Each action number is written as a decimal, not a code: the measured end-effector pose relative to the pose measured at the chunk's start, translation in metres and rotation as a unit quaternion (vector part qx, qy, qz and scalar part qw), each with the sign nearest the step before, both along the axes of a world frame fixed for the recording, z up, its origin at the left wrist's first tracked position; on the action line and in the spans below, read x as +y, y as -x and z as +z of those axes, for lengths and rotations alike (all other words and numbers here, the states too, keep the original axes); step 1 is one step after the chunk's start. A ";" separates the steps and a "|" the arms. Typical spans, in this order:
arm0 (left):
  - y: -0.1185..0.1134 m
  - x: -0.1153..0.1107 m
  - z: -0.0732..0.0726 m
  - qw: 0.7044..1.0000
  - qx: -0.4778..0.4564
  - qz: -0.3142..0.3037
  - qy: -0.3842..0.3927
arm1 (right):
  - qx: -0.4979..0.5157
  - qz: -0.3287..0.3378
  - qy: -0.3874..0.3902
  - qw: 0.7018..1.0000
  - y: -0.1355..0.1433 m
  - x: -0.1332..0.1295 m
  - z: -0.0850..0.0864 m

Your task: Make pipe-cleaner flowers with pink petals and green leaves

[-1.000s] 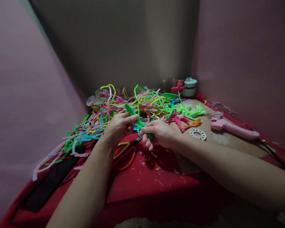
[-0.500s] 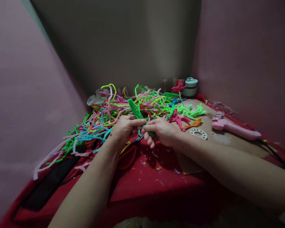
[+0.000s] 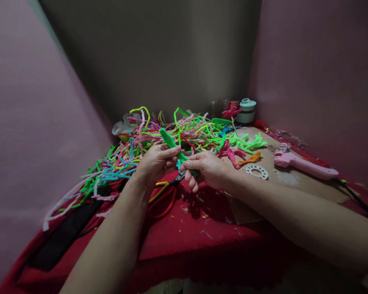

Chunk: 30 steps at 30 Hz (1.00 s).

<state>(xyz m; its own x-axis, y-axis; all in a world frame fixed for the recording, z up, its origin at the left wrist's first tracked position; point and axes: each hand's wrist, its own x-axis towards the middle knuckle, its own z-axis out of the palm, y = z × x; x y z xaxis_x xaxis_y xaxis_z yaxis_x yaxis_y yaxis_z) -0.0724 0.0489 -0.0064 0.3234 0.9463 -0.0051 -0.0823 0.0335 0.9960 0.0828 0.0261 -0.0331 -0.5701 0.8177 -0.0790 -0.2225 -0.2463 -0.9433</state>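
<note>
A long green pipe-cleaner piece [image 3: 169, 139], folded flat like a leaf, slants up and left between my hands. My left hand [image 3: 158, 161] pinches its middle between thumb and fingers. My right hand [image 3: 206, 166] grips the lower end, thumb on top and fingers curled beneath. Scissors [image 3: 163, 196] with red and yellow handles lie on the cloth just below my hands. Behind them spreads a tangled heap of colourful pipe cleaners [image 3: 153, 136], mostly pink, green and blue.
A pink hot glue gun [image 3: 305, 165] lies on a brown board [image 3: 290, 179] at the right. Near it are a white ring with holes [image 3: 256, 172], pink and orange fuzzy pieces, and a teal container [image 3: 246, 111]. A black flat item [image 3: 67, 234] rests left on the red cloth [image 3: 184, 241].
My left hand has shifted slightly up and left along the green piece, away from my right hand. The piece looks narrower now. My right hand stays nearly in place.
</note>
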 end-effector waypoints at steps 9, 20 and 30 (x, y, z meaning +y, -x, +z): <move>0.001 0.003 -0.005 0.998 0.062 0.022 -0.021 | -0.005 0.003 -0.015 1.000 0.002 -0.001 -0.005; -0.004 0.000 -0.004 0.996 0.092 0.014 -0.009 | -0.060 -0.050 -0.125 0.989 0.003 0.000 -0.003; -0.009 0.001 -0.004 0.979 0.127 0.126 -0.100 | -0.117 -0.109 -0.147 0.976 0.006 -0.001 -0.005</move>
